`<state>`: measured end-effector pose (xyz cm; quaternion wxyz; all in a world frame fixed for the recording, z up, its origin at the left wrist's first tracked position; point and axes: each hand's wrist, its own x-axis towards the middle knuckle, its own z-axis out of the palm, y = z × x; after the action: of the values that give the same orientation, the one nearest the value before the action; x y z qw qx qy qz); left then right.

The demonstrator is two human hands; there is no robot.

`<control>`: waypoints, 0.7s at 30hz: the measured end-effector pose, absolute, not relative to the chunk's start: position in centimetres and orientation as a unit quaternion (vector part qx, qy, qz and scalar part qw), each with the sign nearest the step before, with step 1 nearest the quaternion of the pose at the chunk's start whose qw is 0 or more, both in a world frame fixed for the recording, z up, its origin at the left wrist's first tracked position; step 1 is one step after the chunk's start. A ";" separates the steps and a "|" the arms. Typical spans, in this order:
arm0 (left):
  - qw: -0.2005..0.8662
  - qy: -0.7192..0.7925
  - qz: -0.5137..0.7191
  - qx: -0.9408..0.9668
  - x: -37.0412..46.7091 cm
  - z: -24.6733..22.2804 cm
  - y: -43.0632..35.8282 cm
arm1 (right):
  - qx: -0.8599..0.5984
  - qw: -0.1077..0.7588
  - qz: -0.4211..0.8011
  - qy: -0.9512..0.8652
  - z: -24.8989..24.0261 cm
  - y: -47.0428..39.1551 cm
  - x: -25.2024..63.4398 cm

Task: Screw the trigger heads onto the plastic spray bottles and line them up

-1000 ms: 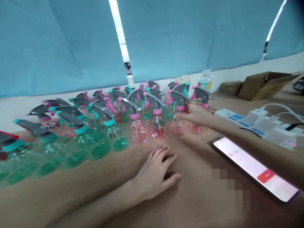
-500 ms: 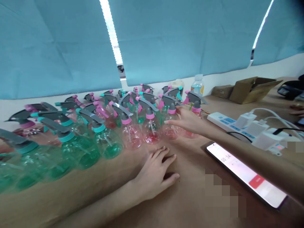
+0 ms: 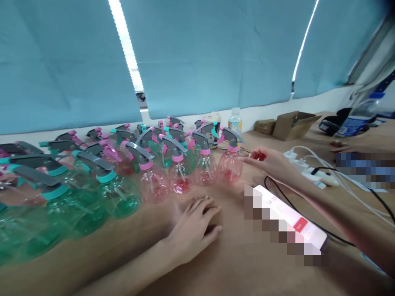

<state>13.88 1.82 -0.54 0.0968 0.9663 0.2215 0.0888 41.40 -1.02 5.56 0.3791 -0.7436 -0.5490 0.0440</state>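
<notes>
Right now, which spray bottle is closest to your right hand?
The pink-collared spray bottle at the right end of the front row: it stands beside my right hand's fingertips, while the others are farther left.

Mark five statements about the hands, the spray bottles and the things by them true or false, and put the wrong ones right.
1. The left hand rests on the table. True.
2. The right hand is wrapped around a bottle with a turquoise collar. False: it is by the rightmost pink spray bottle, whose collar is pink.
3. The phone has its screen lit. True.
4. The larger cardboard box is taped shut. False: its top is open.
5. The spray bottles in the front row are lying on their sides. False: they stand upright.
</notes>
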 end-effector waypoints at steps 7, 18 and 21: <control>0.098 0.214 0.105 0.966 14.2 0.0 1.1 | -0.699 0.432 0.081 -0.564 5.1 3.2 40.9; 0.126 0.195 0.114 0.966 11.2 1.1 -1.8 | -0.709 0.481 0.045 -0.514 6.0 0.3 38.9; 0.131 0.206 0.129 0.961 9.3 1.3 -2.2 | -0.713 0.478 0.042 -0.511 6.5 -2.2 37.5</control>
<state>9.35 -2.15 1.26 0.1313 0.9611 0.2062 0.1287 37.53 -2.25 6.49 0.4776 -0.7132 -0.5114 0.0415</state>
